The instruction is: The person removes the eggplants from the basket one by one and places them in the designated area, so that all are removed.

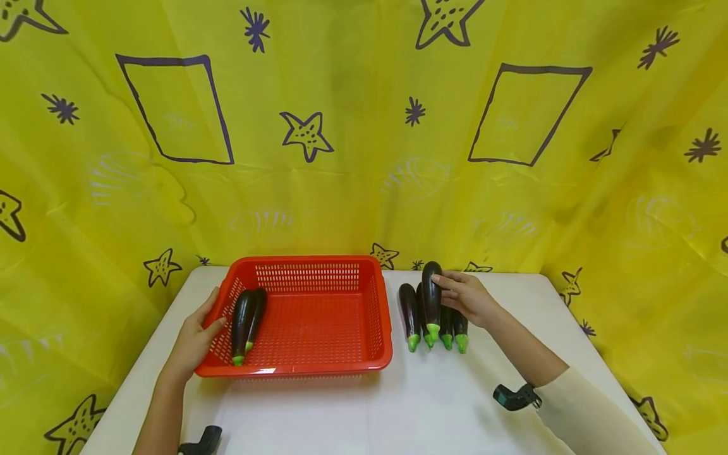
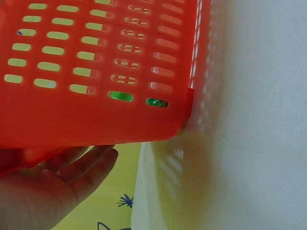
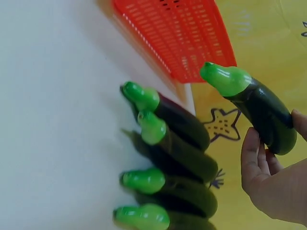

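Yellow cloth (image 1: 352, 63), marked with dark stars, is hanging behind a white table (image 1: 432, 404), and on my remote feed I am seeing a red basket (image 1: 298, 369) sitting there. At the basket's left side, my left hand (image 1: 196, 332) is gripping the rim, thumb inside and fingers outside. Right of the basket, my right hand (image 1: 469, 300) is pinching one eggplant (image 1: 431, 303) between thumb and fingers, holding it above four eggplants (image 1: 407, 309) that are lying in a row beside the basket. Two eggplants (image 1: 242, 323) are resting inside the basket, along its left wall, green ends pointing toward the near rim.
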Demonstrator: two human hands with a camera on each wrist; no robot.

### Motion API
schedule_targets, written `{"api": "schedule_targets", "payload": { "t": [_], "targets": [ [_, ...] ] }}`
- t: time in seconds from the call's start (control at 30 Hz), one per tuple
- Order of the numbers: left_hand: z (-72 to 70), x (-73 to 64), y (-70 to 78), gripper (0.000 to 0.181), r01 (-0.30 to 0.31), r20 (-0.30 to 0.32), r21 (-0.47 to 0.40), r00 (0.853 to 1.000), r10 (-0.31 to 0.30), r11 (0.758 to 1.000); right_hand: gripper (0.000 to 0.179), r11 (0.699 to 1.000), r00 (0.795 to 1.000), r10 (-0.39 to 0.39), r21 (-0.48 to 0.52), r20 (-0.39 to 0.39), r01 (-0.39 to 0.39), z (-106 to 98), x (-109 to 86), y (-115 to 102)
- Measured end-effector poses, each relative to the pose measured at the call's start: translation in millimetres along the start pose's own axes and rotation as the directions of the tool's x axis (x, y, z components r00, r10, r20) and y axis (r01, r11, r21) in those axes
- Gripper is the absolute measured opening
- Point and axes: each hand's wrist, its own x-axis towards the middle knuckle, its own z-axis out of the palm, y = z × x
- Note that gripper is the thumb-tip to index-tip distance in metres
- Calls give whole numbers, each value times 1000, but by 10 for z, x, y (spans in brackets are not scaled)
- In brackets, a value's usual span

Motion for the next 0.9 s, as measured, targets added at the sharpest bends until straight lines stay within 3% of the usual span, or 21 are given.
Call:
{"api": "schedule_targets", "payload": {
  "t": [0.27, 0.57, 0.77, 0.9],
  "targets": [
    [-6, 16, 10, 68, -27, -8, -17, 1000, 27, 999, 71, 999, 997, -38, -41, -70, 35, -196, -96, 60],
    [-4, 11, 19, 68, -15, -9, -4, 1000, 15, 1000, 76, 991, 987, -93, -103, -131, 80, -439, -164, 99],
    [1, 1, 19, 69, -3, -6, -13, 1000, 3, 1000, 72, 986, 979, -72, -159, -190, 41, -560, -197, 132],
    [1, -3, 15, 69, -2, -3, -12, 1000, 1, 1000, 75, 992, 973, -37, -124, -228, 8, -631, -225, 148]
  ]
}}
